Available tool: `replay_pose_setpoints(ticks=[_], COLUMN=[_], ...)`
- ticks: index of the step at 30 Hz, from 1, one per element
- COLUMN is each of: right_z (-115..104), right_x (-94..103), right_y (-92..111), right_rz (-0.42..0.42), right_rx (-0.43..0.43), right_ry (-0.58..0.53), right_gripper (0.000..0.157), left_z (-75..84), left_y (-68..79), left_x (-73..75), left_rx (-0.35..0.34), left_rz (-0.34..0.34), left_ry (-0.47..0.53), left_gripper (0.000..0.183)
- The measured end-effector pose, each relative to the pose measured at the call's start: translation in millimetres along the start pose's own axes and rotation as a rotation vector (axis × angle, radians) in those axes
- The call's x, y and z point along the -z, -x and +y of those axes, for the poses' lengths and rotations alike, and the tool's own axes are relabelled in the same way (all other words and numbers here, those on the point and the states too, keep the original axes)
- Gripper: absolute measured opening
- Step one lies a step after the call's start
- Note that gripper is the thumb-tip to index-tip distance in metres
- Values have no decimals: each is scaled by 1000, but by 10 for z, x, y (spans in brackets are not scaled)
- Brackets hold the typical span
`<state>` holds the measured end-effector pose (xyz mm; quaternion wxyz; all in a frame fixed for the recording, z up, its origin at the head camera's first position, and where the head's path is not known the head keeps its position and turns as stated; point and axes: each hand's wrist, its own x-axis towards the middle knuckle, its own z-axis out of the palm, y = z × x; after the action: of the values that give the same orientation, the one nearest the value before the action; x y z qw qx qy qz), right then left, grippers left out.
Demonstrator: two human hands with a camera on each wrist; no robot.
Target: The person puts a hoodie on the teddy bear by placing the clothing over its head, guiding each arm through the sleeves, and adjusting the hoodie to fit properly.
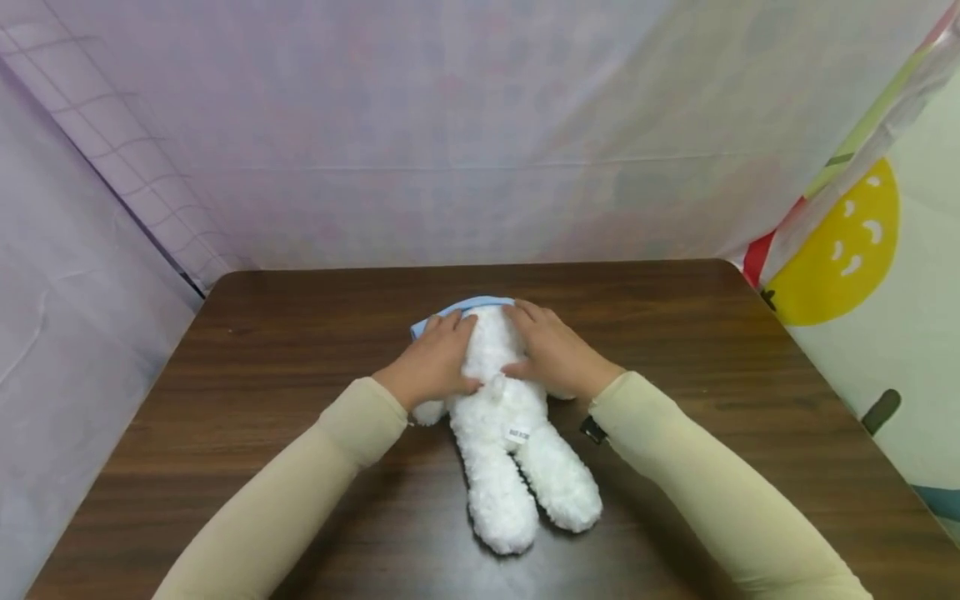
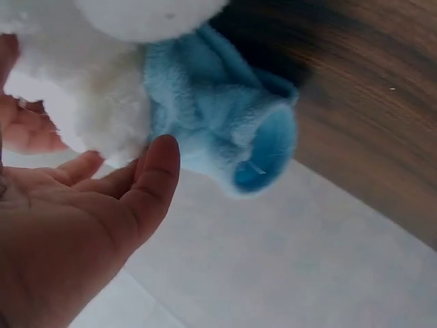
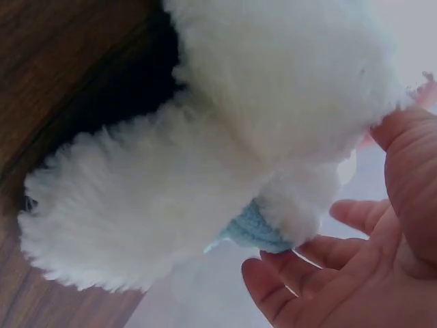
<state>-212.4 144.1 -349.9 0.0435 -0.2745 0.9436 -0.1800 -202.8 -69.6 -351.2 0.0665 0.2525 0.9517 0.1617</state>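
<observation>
A white plush toy [image 1: 498,417] lies on the table with its two legs toward me and a small printed tag [image 1: 517,435] near the top of the legs. Light blue fleecy cloth [image 2: 205,116] covers part of its far end; an open round edge of it shows in the left wrist view. My left hand [image 1: 435,358] grips the toy's left side, fingertips by the blue cloth. On the opposite side, my right hand [image 1: 558,354] holds the toy, its thumb on the white fur and its fingers by the blue cloth [image 3: 256,229]. The toy's face is hidden.
The dark brown wooden table [image 1: 300,325] has rounded far corners. Pale curtains [image 1: 450,125] hang behind it and at the left. A white cloth with a yellow fruit print [image 1: 840,250] hangs at the right. A dark band [image 1: 593,430] shows at my right wrist.
</observation>
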Motion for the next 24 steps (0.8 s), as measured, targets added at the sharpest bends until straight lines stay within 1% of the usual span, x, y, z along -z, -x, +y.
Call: replay_pose_setpoints(ticks=[2, 5, 9, 11, 13, 16, 19, 21, 24], right_z=[7, 22, 27, 25, 28, 42, 53, 55, 29], right_x=[-4, -26, -53, -58, -63, -73, -92, -115, -145], right_y=[-15, -38, -58, -57, -54, -49, -33, -14, 45], right_rz=[-2, 29, 81, 99, 107, 119, 148, 181, 250], right_rx=[6, 39, 78, 87, 92, 103, 116, 132, 146], right_ry=[3, 24, 38, 38, 40, 48, 63, 85, 141], right_gripper=[88, 86, 75, 70, 66, 56, 44, 38, 42], left_z=[-24, -69, -114, -112, -98, -63, -33, -16, 10], left_y=[-19, -32, -36, -35, -29, 2, 40, 60, 105], left_x=[14, -1, -59, -89, -119, -158, -182, -196, -200], left_rx=[3, 6, 0, -20, -35, -54, -60, -82, -112], left_rz=[-20, -11, 51, 100, 135, 158, 162, 181, 212], left_ry=[32, 89, 139, 160, 178, 198, 167, 115, 48], left_gripper=[96, 95, 85, 77, 67, 52, 42, 38, 39])
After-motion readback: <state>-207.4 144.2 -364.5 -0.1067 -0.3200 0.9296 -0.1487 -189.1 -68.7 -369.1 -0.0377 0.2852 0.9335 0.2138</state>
